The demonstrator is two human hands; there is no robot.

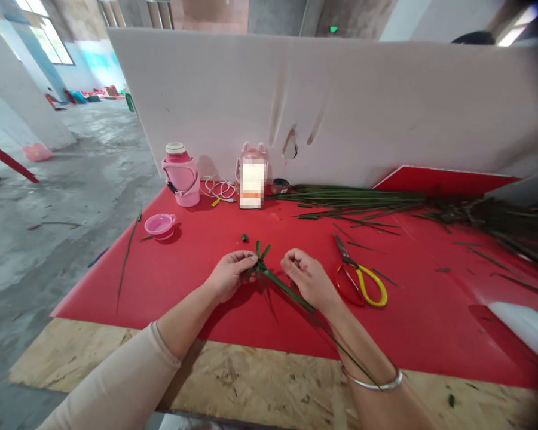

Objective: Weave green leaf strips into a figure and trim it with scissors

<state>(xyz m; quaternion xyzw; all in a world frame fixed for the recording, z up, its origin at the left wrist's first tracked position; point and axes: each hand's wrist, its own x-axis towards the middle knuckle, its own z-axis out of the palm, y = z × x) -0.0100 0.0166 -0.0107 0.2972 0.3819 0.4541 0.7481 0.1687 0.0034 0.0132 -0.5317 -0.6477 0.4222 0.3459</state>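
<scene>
1. The table is covered by a red sheet (206, 239); along the near edge, a pressed-wood board (251, 370) shows.
2. Behind it stands one tall white panel (206, 83), with a hole low near its middle.
3. The room has a grey floor (94, 179), a pale pillar (18, 89) and, at the left, a window (49, 36).
4. One green leaf piece (260, 266) is at the front middle of the sheet, between the two hands; its long strip goes toward the right wrist.
5. The left hand (231, 275) pinches this piece between thumb and fingers.
6. The right hand (307, 278) is just beside, its fingers curled and narrow (if it holds something thin, I cannot tell).
7. I count one pair of scissors (350, 261), right of the right hand, with one yellow and one red handle.
8. Also one pink bottle (187, 179), one pink cup (159, 226), one white cable (219, 188) and one small green roll (244, 237).
9. At the back lies one bunch of long leaves (363, 197), too many to count.
</scene>
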